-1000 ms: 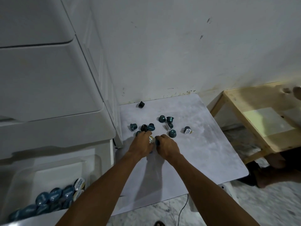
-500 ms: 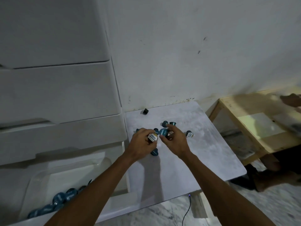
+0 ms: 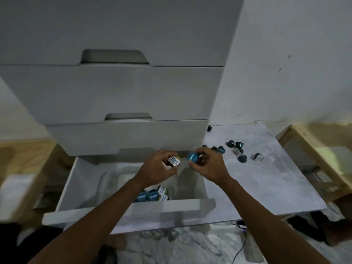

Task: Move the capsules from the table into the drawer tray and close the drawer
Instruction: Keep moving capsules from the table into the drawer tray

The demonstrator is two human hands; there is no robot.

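Note:
My left hand (image 3: pixel 156 171) grips a capsule with a white label (image 3: pixel 173 161) above the open bottom drawer (image 3: pixel 125 208). My right hand (image 3: pixel 207 167) holds a blue-lidded capsule (image 3: pixel 192 157) beside it, over the drawer's right side. A clear plastic tray (image 3: pixel 106 185) sits inside the drawer with several capsules (image 3: pixel 152 195) at its near end, partly hidden by my left forearm. Several teal capsules (image 3: pixel 242 158) lie scattered on the grey table (image 3: pixel 266 187) to the right, and one dark capsule (image 3: pixel 209 128) lies by the wall.
Two shut white drawers (image 3: pixel 114 92) stack above the open one. Wooden furniture (image 3: pixel 314 149) stands right of the table, more wood (image 3: pixel 22 159) at the left. A black cable (image 3: pixel 242 244) with a lit plug hangs under the table over the marble floor.
Both hands lifted capsules from the table and carried them left, over the open drawer. The view swung left, so the drawer stack now fills the middle.

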